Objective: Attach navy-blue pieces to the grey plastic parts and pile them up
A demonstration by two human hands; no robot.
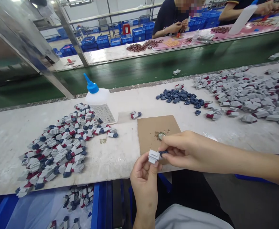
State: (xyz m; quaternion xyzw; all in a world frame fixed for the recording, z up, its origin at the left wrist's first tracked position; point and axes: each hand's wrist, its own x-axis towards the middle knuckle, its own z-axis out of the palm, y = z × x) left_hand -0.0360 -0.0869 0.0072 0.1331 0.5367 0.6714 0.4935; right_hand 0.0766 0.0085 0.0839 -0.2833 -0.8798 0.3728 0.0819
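Observation:
My left hand (145, 178) pinches a small grey plastic piece (153, 156) between thumb and fingers near the table's front edge. My right hand (184, 149) holds a small dark blue piece (163, 153) against the grey one. Both hands hover over the near edge of a brown cardboard square (151, 127) that carries a small glue blob (161, 135). A white glue bottle (100, 103) with a blue nozzle stands behind to the left.
A heap of assembled grey, blue and red pieces (58, 146) lies at the left. Loose blue pieces (181, 97) and a spread of grey pieces (249, 92) lie at the right. A blue bin (58, 206) sits below the table. Other people work across a green conveyor (153, 68).

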